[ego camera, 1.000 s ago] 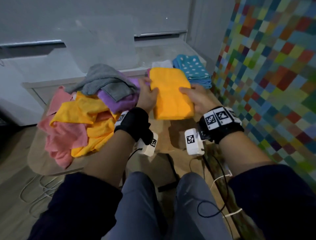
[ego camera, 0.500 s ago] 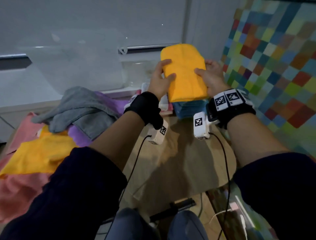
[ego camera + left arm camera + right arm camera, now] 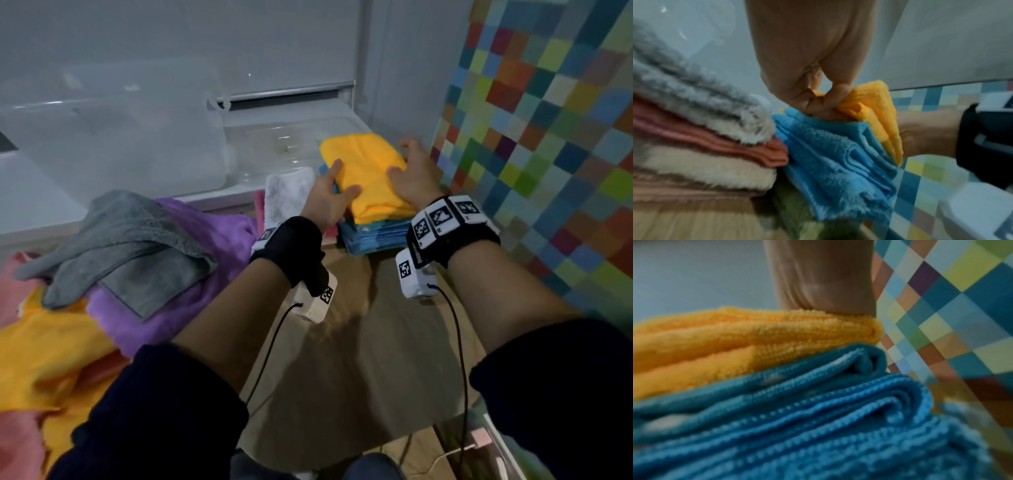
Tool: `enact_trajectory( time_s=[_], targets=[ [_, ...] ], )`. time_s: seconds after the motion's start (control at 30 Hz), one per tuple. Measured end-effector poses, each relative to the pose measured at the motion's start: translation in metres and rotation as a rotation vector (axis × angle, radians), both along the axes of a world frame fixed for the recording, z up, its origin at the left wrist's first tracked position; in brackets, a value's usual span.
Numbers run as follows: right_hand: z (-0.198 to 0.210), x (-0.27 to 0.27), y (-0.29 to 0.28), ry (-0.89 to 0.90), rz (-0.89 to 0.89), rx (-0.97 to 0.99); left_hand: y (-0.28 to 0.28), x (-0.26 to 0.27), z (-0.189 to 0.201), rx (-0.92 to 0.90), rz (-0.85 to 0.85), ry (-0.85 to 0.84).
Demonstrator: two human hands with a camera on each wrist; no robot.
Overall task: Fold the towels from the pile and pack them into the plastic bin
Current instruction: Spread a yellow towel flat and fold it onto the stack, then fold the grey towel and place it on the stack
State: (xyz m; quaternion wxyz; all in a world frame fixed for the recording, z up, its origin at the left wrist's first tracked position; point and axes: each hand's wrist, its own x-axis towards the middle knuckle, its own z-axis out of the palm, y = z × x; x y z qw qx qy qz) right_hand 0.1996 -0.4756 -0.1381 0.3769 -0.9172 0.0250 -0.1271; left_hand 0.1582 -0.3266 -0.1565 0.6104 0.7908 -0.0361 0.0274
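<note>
A folded orange towel point(image 3: 368, 161) lies on top of a stack of folded blue towels point(image 3: 376, 236) at the table's far edge. Just behind the stack is the clear plastic bin point(image 3: 274, 144). My left hand point(image 3: 339, 185) pinches the towel's left edge; the left wrist view shows its fingers point(image 3: 824, 100) curled into the orange cloth point(image 3: 875, 104) above the blue stack point(image 3: 838, 154). My right hand point(image 3: 407, 168) rests on the right side with loose fingers. Its palm point(image 3: 824, 288) presses the orange towel point(image 3: 735, 337) onto the blue towels point(image 3: 797, 418).
The unfolded pile lies at left: a grey towel point(image 3: 130, 246), a purple one point(image 3: 205, 240), orange cloth point(image 3: 51, 359) and pink cloth point(image 3: 13, 291). A folded white towel point(image 3: 287, 195) sits beside the blue stack. A checkered wall point(image 3: 548, 137) is close on the right. Bare wooden table point(image 3: 359, 342) lies between my arms.
Both hands carried the folded orange towel up off the table, then lowered it onto the blue stack. My right hand's grip has loosened to a resting palm.
</note>
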Motion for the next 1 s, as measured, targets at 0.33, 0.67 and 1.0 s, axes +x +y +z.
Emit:
enact_trajectory(
  time_s=[0.33,0.67,1.0],
  targets=[
    [-0.025,0.013,0.016,0.163,0.4,-0.597,0.009,0.007,-0.014,0.264,-0.095,0.001],
    [-0.021,0.003,0.019,0.195,0.339,-0.688,0.019,-0.032,-0.004,0.159,-0.048,0.022],
    [0.008,-0.1,0.104,-0.446,0.287,-0.306,0.165,-0.119,0.002,1.05,0.436,-0.095]
  ],
)
